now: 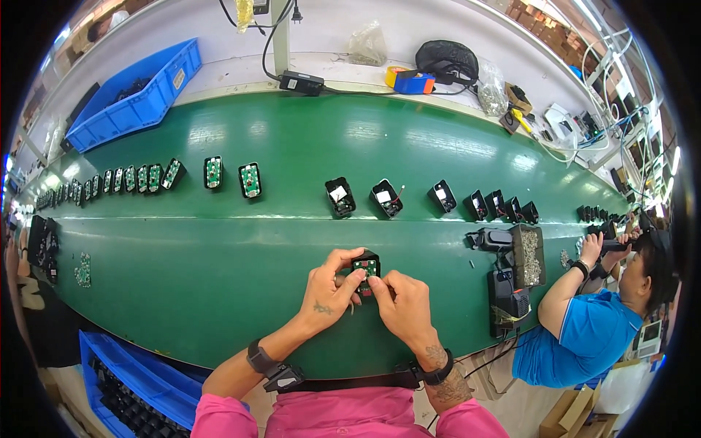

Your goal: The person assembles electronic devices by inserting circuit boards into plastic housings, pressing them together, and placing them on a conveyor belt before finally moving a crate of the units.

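Near the front of the green bench, my left hand [328, 287] is wrapped round a small black plastic case [369, 255], its thumb pressing on the top. A green circuit board [366, 268] shows at the case's mouth, partly covered by my fingers. My right hand [403, 301] is closed at the board's right edge, thumb and forefinger against it. How deep the board sits in the case I cannot tell. Beyond my hands, black cases with white labels inside, such as one case [340, 197], stand in a row to the right.
Several cases with green boards [250, 180] line the left. A tray of small metal parts [529, 255] and a black charger-like unit [509, 298] lie right. Blue bins [139, 102] stand far left and below the bench [131, 387]. A co-worker in blue [599, 328] works at right.
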Available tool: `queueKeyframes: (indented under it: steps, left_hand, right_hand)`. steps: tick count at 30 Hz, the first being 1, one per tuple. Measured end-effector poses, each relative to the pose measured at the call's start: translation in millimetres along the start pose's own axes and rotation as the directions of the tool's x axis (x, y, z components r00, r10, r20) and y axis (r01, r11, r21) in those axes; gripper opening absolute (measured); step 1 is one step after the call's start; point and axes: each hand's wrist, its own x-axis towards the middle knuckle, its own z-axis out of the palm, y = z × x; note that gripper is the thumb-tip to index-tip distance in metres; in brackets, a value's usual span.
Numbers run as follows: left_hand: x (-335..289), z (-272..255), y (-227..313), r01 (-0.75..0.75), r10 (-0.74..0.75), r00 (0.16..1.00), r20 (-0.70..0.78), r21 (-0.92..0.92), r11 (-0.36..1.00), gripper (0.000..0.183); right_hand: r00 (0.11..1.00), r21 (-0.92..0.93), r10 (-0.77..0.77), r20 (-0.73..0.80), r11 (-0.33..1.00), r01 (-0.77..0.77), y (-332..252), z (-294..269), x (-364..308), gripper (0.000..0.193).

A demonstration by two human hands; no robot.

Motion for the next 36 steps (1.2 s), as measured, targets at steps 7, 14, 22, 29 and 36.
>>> queueKeyframes:
  steps: [7, 14, 22, 29, 36]
  left_hand:
    - [4, 1, -8, 0.018, -0.014, 0.999, 0.053, -0.084, 0.996, 0.031]
    - [5, 0, -8, 0.001, 0.001, 0.999, 0.049, -0.048, 0.999, 0.028]
    - [7, 2, -3, 0.007, -0.007, 1.0, -0.007, 0.01, 1.0, 0.028]
    - [8, 1, 1, 0.136, -0.134, 0.99, 0.036, -0.035, 0.99, 0.029]
    - [6, 6, -7, -0.055, 0.054, 0.999, 0.009, 0.091, 0.994, 0.027]
  right_hand:
    - [0.977, 0.229, 0.149, 0.153, 0.956, -0.182, 4, 1, 3, 0.037]
    - [0.978, 0.212, 0.032, 0.206, 0.974, -0.077, 0, -3, 11, 0.051]
    - [0.983, 0.288, -0.012, 0.181, 0.957, -0.041, 14, 15, 11, 0.046]
    - [0.974, 0.217, 0.059, 0.22, 0.97, -0.108, 17, 13, 8, 0.045]
    - [0.968, 0.342, 0.104, 0.23, 0.922, -0.18, 7, 8, 10, 0.044]
